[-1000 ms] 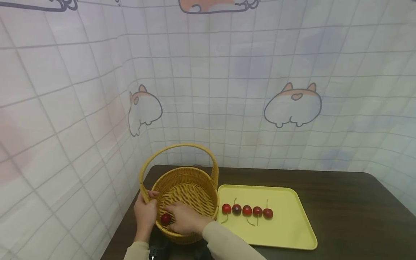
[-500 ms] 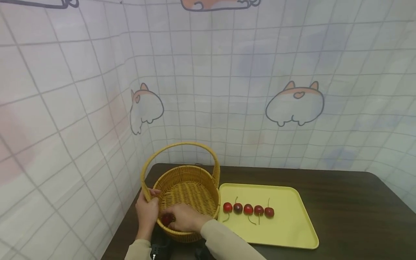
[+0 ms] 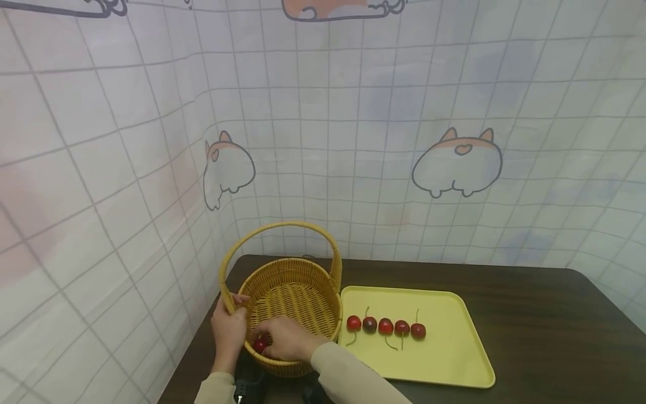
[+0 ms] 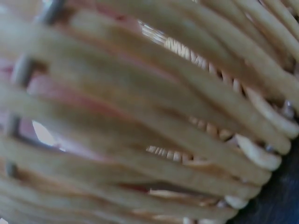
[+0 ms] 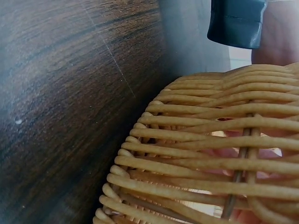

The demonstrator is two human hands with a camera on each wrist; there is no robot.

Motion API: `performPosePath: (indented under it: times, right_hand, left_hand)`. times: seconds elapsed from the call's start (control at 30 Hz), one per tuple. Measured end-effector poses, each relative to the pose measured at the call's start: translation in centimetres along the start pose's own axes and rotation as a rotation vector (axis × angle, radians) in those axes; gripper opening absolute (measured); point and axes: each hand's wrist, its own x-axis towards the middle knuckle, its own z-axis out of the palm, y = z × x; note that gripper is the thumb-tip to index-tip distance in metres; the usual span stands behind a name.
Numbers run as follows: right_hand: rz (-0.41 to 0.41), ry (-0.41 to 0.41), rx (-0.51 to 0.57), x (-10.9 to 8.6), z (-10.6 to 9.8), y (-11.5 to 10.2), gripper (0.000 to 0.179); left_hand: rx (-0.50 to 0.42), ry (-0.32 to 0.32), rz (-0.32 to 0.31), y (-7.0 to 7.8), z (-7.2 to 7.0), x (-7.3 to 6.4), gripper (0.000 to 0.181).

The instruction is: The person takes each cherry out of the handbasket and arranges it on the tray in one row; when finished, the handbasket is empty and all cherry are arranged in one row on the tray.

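A round wicker basket point(image 3: 290, 365) with a tall arched handle stands on the table's left part. My left hand point(image 3: 229, 331) grips its left rim at the foot of the handle. Reaching inside over the front rim, my right hand point(image 3: 287, 338) has its fingers curled at a dark red cherry point(image 3: 259, 345) by the front left wall; the fingers partly cover the fruit. Both wrist views are filled by the woven wall, the left wrist's basket side point(image 4: 140, 107) blurred and the right wrist's basket side point(image 5: 201, 135) sharper, with bits of hand showing through gaps.
Right of the basket lies a yellow tray point(image 3: 434, 359). Several cherries point(image 3: 386, 326) with stems form a row on its left half. The dark wooden table point(image 3: 545, 331) meets a grid-patterned cloth point(image 3: 353, 168) at the back and left. A black band point(image 5: 236, 23) shows in the right wrist view.
My right hand's fingers have shifted slightly left and closed in over the cherry, hiding more of it. My left hand keeps its grip on the basket. The tray's cherries have stayed put.
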Motion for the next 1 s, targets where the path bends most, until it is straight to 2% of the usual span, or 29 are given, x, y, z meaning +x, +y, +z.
performPosePath:
  times: [0.2,0.37,0.5,0.63,0.87,1.0]
  right_hand:
    - [0.017,0.048,0.004,-0.3,-0.1,-0.1,0.023]
    - [0.056,0.133,-0.001,-1.0,-0.7,-0.5,0.03]
    - [0.053,0.202,0.055,-1.9,-1.5,-0.6,0.033]
    - [0.074,0.266,0.194,-3.4,-2.5,0.0,0.03]
    - [0.203,0.388,0.588,-6.0,-4.3,0.8,0.028]
    - [0.218,0.444,0.78,-7.5,-4.7,0.9,0.031]
  left_hand:
    - [-0.008,0.003,-0.007,-0.1,-0.1,-0.2,0.015]
    - [-0.013,-0.012,-0.001,-0.1,0.0,-0.2,0.015]
    - [-0.014,-0.013,0.0,0.0,0.0,-0.1,0.015]
    - [-0.015,-0.019,-0.005,0.0,0.0,-0.1,0.015]
    - [-0.021,-0.014,-0.021,0.0,-0.3,0.0,0.016]
    - [-0.01,-0.029,-0.023,-0.1,-0.2,-0.1,0.016]
